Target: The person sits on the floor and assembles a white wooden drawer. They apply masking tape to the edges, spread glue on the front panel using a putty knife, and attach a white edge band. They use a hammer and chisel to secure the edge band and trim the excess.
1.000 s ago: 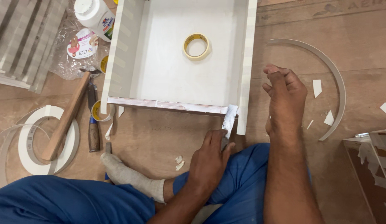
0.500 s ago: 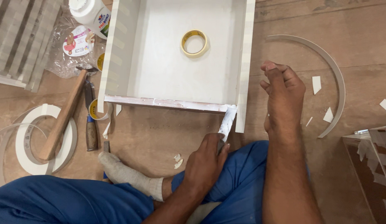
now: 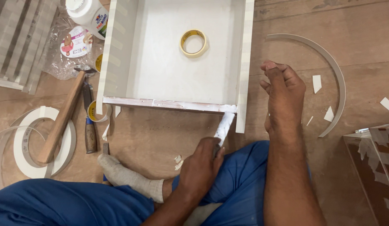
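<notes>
The left hand (image 3: 200, 167), at six o'clock, grips a white glue-smeared stick (image 3: 224, 127) touching the white drawer box's (image 3: 173, 71) near edge; the right hand (image 3: 284, 96), at three o'clock, curls loosely, holding nothing.

Open floor is left between the white drawer box (image 3: 173, 62) and the blue-trousered legs (image 3: 244, 184) — only small white scraps (image 3: 177, 161) lie there. The left side is crowded by a hammer (image 3: 60, 121), a chisel (image 3: 89, 125) and edge-band coils (image 3: 39, 144). On the right, passage is narrowed by a curved strip (image 3: 334, 79).
</notes>
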